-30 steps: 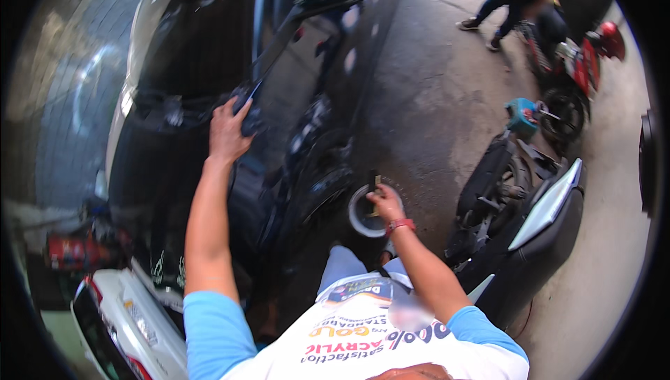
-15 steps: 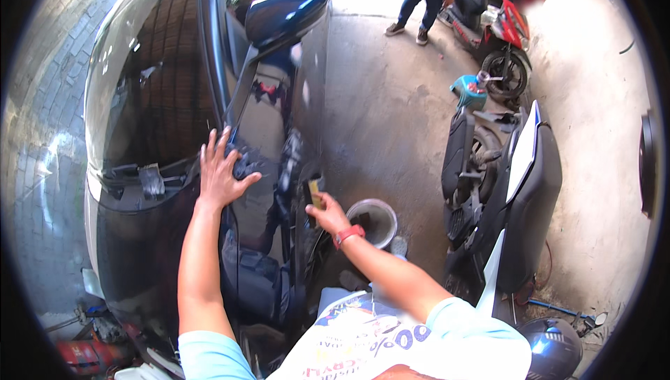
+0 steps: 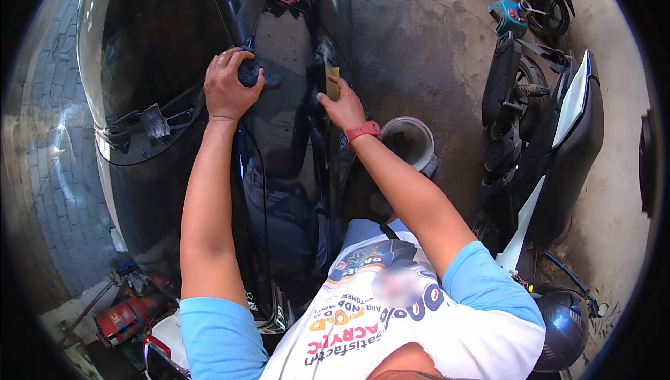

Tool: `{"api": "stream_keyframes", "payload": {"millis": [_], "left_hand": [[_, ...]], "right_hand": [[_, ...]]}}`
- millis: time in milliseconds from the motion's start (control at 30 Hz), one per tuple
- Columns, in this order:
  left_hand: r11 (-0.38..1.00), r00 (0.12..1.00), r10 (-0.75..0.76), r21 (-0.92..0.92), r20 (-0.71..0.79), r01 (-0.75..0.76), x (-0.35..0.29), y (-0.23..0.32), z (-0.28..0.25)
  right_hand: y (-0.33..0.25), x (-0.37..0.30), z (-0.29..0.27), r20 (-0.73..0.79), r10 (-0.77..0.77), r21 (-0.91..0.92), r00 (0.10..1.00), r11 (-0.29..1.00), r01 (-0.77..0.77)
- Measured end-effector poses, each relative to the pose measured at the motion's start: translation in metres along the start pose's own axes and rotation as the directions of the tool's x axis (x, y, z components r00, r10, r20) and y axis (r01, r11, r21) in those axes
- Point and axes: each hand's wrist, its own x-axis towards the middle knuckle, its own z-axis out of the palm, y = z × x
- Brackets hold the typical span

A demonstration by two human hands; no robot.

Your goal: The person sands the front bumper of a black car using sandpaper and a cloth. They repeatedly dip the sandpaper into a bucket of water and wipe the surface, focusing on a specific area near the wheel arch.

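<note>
"While I monitor the head view from a distance, where do I locate the yellow block (image 3: 334,76) relative to the right hand (image 3: 346,108)?"

"I locate it at the fingers of that hand. The thumb lies on its left and the fingers on its right, with one end projecting beyond the fingertips. The hand is nearly closed on the block, next to the side of the dark car (image 3: 283,132). I cannot tell whether the block contacts the bodywork."

"What is the condition of the left hand (image 3: 230,89)?"

"I read it as half open, fingers curled over the car beside the windscreen, thumb set apart. A dark crumpled patch (image 3: 248,73) lies in the gap between thumb and fingers; I cannot tell whether the hand grips it."

"Which items do I note nearby?"

"A red wristband (image 3: 363,131) on the right wrist, a round bucket (image 3: 421,137) on the ground just beside the right forearm, and, well apart to the right, a parked motorbike (image 3: 574,164)"
</note>
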Motion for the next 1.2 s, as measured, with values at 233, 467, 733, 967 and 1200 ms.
{"api": "stream_keyframes", "payload": {"millis": [233,467,733,967,1200], "left_hand": [[1.0,1.0,0.022,0.016,-0.007,-0.022,0.004,0.005,0.004],[1.0,1.0,0.02,0.014,0.016,-0.02,0.001,0.002,0.0],[0.999,0.999,0.031,0.013,0.038,-0.032,0.009,0.004,0.006],[1.0,0.999,0.014,0.002,0.033,-0.014,0.006,0.001,0.005],[0.999,0.999,0.031,0.028,0.011,-0.031,0.005,-0.001,0.006]], "right_hand": [[0.005,-0.003,0.022,-0.16,-0.059,0.013,0.985,0.998,0.062],[-0.002,-0.07,0.03,-0.159,-0.284,-0.121,0.946,0.956,0.266],[0.012,0.033,0.022,-0.177,-0.031,-0.072,0.984,0.997,0.018],[0.017,-0.03,0.037,-0.251,-0.25,-0.089,0.935,0.968,0.235],[-0.001,-0.056,0.043,-0.238,-0.256,-0.094,0.937,0.966,0.24]]}}
